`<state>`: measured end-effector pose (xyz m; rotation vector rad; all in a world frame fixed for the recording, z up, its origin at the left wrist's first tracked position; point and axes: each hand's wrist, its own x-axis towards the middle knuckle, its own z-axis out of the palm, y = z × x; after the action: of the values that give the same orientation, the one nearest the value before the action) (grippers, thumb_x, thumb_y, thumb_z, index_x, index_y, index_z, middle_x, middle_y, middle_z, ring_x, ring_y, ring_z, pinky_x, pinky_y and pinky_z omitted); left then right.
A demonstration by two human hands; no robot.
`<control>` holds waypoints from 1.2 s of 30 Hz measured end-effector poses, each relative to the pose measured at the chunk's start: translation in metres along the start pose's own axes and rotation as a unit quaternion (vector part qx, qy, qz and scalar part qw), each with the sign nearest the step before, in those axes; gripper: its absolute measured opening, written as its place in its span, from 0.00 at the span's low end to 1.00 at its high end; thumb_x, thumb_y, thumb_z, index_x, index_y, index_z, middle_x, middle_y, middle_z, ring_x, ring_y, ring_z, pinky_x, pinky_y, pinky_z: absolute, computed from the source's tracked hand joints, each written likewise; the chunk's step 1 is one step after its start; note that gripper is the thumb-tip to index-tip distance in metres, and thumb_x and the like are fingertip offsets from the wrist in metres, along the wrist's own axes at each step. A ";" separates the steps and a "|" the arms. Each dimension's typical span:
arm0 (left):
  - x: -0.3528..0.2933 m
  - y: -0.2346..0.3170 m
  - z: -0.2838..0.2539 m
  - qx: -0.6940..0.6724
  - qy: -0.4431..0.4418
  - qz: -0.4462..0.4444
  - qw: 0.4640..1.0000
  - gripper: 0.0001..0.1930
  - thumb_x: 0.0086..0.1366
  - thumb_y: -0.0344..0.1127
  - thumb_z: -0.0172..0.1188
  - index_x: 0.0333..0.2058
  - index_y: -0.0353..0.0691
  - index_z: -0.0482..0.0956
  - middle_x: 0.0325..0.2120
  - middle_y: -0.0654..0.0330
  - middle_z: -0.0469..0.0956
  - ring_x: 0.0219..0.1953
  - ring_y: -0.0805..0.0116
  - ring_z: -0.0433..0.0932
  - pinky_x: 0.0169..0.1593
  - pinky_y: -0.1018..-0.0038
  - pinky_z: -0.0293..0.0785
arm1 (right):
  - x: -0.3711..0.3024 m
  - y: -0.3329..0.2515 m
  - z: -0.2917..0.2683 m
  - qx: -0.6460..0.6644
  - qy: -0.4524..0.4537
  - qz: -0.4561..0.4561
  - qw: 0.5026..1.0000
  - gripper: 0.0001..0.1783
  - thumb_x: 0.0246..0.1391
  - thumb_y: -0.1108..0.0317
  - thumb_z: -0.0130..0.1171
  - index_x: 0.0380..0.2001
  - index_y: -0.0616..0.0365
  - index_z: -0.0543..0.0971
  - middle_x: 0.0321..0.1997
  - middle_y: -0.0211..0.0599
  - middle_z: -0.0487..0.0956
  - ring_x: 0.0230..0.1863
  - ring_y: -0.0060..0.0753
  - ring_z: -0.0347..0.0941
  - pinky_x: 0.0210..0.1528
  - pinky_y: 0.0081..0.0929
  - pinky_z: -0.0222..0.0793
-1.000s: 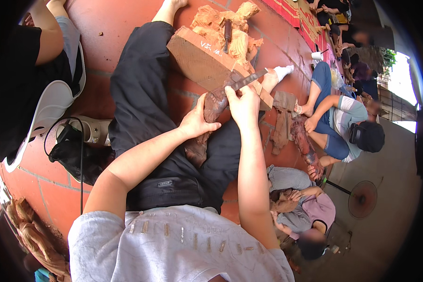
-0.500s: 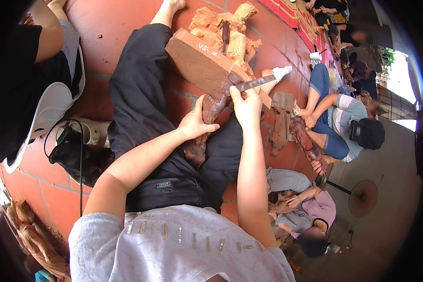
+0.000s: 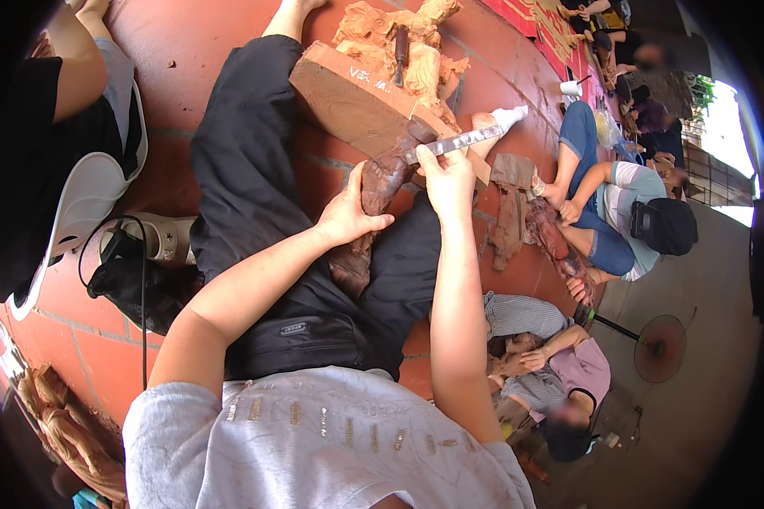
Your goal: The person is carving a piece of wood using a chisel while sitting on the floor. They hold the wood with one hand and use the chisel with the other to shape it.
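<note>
A dark reddish-brown wood carving (image 3: pixel 385 185) stands between my thighs, leaning away from me toward a wooden block. My left hand (image 3: pixel 346 219) is closed round its side, thumb across the near face. In my right hand (image 3: pixel 446 182) a flat, shiny metal strip (image 3: pixel 467 139) is pinched, its left end against the upper part of the carving. The strip slants up to the right. Behind it stands a thick wooden block (image 3: pixel 356 103) bearing a lighter, orange-brown carving (image 3: pixel 424 72). A chisel (image 3: pixel 401 55) with a dark handle rests on that carving.
A person in a dark cap (image 3: pixel 664 225) sits right, holding another dark carving (image 3: pixel 552 237). Below, a person in a pink top (image 3: pixel 575 373) works beside a standing fan (image 3: pixel 659 348). A white plastic chair (image 3: pixel 81 208), a black bag (image 3: pixel 136 284) and a tall carving (image 3: pixel 68 424) are left.
The metal strip has tilted so its face catches the light. My right hand has shifted very slightly; my left hand still grips the carving.
</note>
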<state>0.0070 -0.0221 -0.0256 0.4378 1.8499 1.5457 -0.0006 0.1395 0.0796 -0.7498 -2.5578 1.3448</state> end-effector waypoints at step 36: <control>0.000 0.004 -0.001 0.003 0.006 -0.008 1.000 0.59 0.47 0.50 0.72 0.67 0.45 0.38 0.52 0.39 0.71 0.56 0.45 0.72 0.59 0.63 0.68 | 0.002 -0.023 0.007 -0.087 0.000 0.030 0.996 0.12 0.52 0.64 0.63 0.34 0.62 0.80 0.29 0.44 0.81 0.33 0.46 0.79 0.39 0.38 0.73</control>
<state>0.0056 -0.0222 -0.0216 0.4171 1.8635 1.5357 -0.0129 0.1251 0.0938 -0.8627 -2.6985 1.1466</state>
